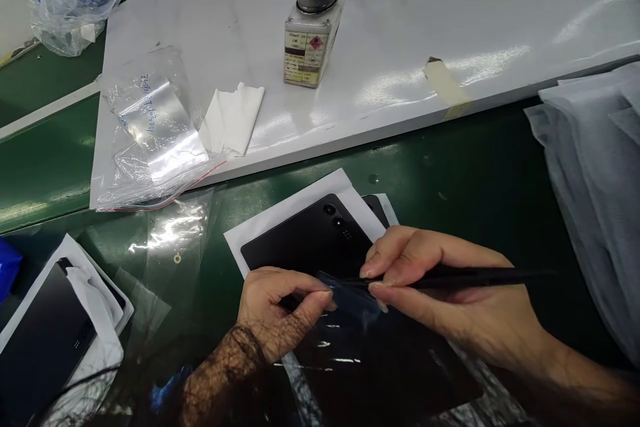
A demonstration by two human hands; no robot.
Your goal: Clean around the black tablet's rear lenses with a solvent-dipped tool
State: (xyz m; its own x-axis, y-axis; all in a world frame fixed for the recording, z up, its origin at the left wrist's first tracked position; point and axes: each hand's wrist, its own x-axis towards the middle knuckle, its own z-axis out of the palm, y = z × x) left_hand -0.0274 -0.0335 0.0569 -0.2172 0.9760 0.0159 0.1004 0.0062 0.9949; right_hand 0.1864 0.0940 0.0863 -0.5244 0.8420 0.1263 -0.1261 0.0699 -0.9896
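Observation:
A black tablet [305, 240] lies back-up on a white sheet [280, 213] on the green mat, its camera lenses toward the far edge. My left hand [275, 310] rests on the tablet and pinches the edge of a small bluish transparent film [347, 297]. My right hand [440, 290] grips a thin black stick tool [480, 275] like a pen, its tip at the film between both hands. A glossy clear film covers the tablet's near part.
A solvent bottle [307, 47] with a white wipe on top stands on the white board [450, 27]. A folded wipe [233, 119] and clear zip bags [150, 140] lie at left. Another tablet [45, 340] sits lower left. Foam sheets [595, 180] are stacked at right.

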